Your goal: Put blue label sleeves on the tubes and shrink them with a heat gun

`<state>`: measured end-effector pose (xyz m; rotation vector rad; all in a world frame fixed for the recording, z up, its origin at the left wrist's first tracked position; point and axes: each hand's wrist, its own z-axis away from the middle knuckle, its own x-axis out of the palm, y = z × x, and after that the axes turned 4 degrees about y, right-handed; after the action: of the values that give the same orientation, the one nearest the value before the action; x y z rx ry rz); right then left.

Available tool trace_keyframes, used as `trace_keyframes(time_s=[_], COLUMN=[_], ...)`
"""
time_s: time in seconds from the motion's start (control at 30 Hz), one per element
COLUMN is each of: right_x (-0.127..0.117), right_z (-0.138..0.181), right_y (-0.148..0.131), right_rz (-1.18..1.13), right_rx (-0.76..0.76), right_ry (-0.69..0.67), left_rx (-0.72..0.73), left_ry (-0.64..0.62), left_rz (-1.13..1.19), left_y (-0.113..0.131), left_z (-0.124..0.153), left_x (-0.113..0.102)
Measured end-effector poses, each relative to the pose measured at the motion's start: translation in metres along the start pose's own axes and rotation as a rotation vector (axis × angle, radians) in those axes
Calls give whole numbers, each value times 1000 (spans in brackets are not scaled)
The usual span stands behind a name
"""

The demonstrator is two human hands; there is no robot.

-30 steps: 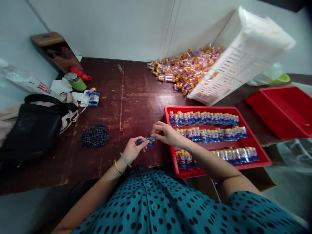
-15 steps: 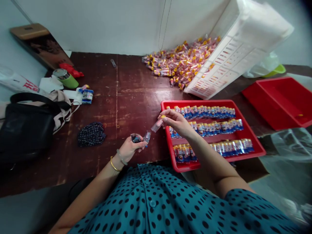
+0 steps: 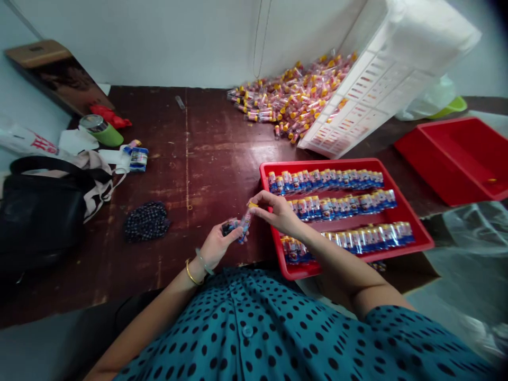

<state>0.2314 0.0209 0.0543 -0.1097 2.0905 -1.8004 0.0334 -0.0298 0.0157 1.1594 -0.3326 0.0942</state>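
Observation:
My left hand (image 3: 216, 244) is closed on a small bundle of dark and blue label sleeves (image 3: 231, 227) above the brown table (image 3: 206, 153). My right hand (image 3: 278, 211) pinches a small clear tube with a yellow cap (image 3: 246, 218) and holds its lower end against the sleeves in the left hand. Just right of my hands stands a red tray (image 3: 416, 241) with three rows of blue-labelled tubes (image 3: 337, 206). A pile of unlabelled yellow-capped tubes (image 3: 289, 100) lies at the back of the table.
A white crate (image 3: 381, 90) leans tipped against the wall beside the pile. An empty red bin (image 3: 460, 159) stands at the right. At the left lie a black bag (image 3: 39, 211), a green cup (image 3: 101, 131), a dotted cloth (image 3: 146, 221) and small packets (image 3: 137, 157).
My right hand lifted the tube away from the left hand toward the tray, then brought it back down. Now its end meets the sleeves held in my left hand.

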Motion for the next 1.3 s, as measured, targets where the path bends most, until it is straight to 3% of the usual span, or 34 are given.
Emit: trace_keyframes(time_s=[0.17,0.37,0.93,1.0,1.1,1.23,1.3], right_x=[12,15,2,-14,-70,-164,-195], right_z=[32,53,49,47,46,54,59], right_y=[7,11,14,16,19,29,40], right_rz=[147,104,-226,-232,-91,511,798], right_rx=[-45,-30,92,68,51,195,327], right_ry=[91,221,190,230,367,558,501], left_rx=[-146,-160,-217,-238,-261,-300,-321], left_ry=[-76,-113,-102,-108,-131,-169,-174], left_rz=[211,241,150,133,92,7,-36], left_y=[0,3,7,8,7,1,-2], left_z=[3,4,-2,-3,-6,-9,-10], left_x=[16,33,48,51,50,40,36])
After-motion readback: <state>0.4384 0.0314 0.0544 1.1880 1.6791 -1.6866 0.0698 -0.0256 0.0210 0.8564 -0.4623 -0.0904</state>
